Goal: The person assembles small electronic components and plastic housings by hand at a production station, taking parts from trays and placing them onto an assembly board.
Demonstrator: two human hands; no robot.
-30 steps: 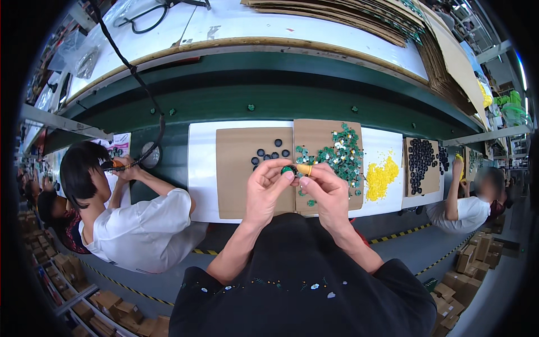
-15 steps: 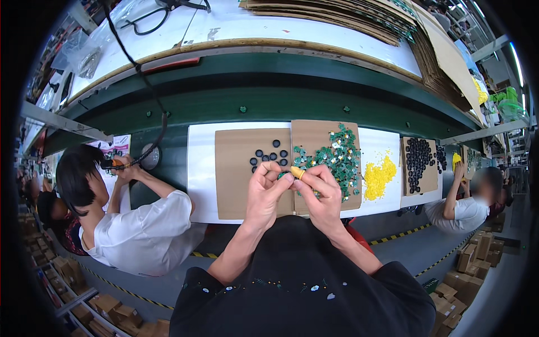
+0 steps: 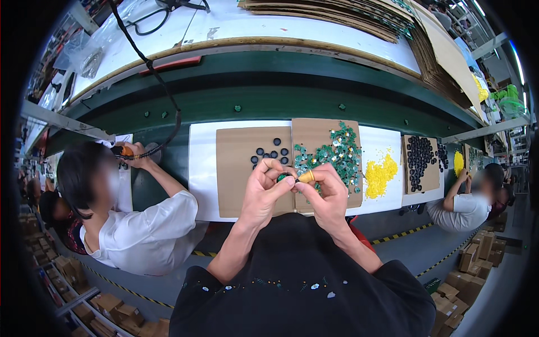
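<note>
My left hand [image 3: 261, 190] pinches a small round green and black part [image 3: 283, 176] between thumb and fingers, above the seam of two cardboard sheets. My right hand [image 3: 328, 196] meets it from the right, thumb and index finger closed at the part's edge. A yellow finger cot [image 3: 306, 177] covers the tip of that index finger. Whatever the right fingertips pinch is too small to make out. Just beyond my left hand, several black round caps [image 3: 274, 154] lie on the left cardboard sheet [image 3: 233, 180]. Behind my right hand spreads a pile of small green circuit boards [image 3: 337, 154].
Yellow small pieces [image 3: 380, 177] are heaped to the right, then a cardboard sheet of black caps [image 3: 418, 163]. A green conveyor belt [image 3: 292, 104] runs beyond, carrying a few boards. One co-worker [image 3: 143, 230] sits left with an orange-black tool [image 3: 124, 151], another [image 3: 460, 210] right.
My right fingertips have shifted slightly right and lower against the part. The boards on the belt have slid a little left. The left co-worker's head has turned and the hand with the tool has moved.
</note>
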